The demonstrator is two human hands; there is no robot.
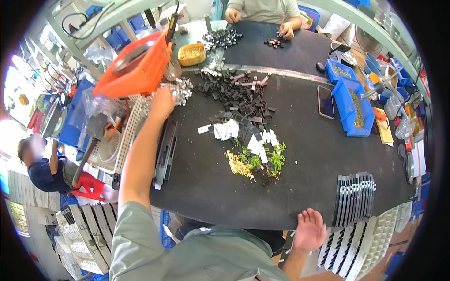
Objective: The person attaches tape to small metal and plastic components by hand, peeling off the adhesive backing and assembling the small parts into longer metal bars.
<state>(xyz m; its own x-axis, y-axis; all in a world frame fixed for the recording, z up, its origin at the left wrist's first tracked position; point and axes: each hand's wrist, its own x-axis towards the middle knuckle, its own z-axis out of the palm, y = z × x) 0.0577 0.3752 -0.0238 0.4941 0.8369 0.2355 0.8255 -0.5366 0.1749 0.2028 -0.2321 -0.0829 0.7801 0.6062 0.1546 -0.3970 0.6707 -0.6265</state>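
My left hand (163, 100) reaches to the far left of the dark table (300, 187), at the edge of a pile of shiny silver pieces (183, 91); its fingertips are too small to make out. At the table's near edge my right hand (310, 229) is palm up with its fingers apart and nothing in it. Black parts (243, 96) lie heaped in the middle. Nearer me are white pieces (227, 130), green pieces (276, 161) and small gold pieces (238, 166). A row of dark strips with silver clips (355, 199) lies left of the right edge.
An orange basket (133, 70) stands at the back left, beside a yellow tub (191, 54). Long dark bars (165, 152) lie along the left edge. A phone (326, 101) and blue bins (351, 107) are at right. Another person's hands (286, 31) are across the table.
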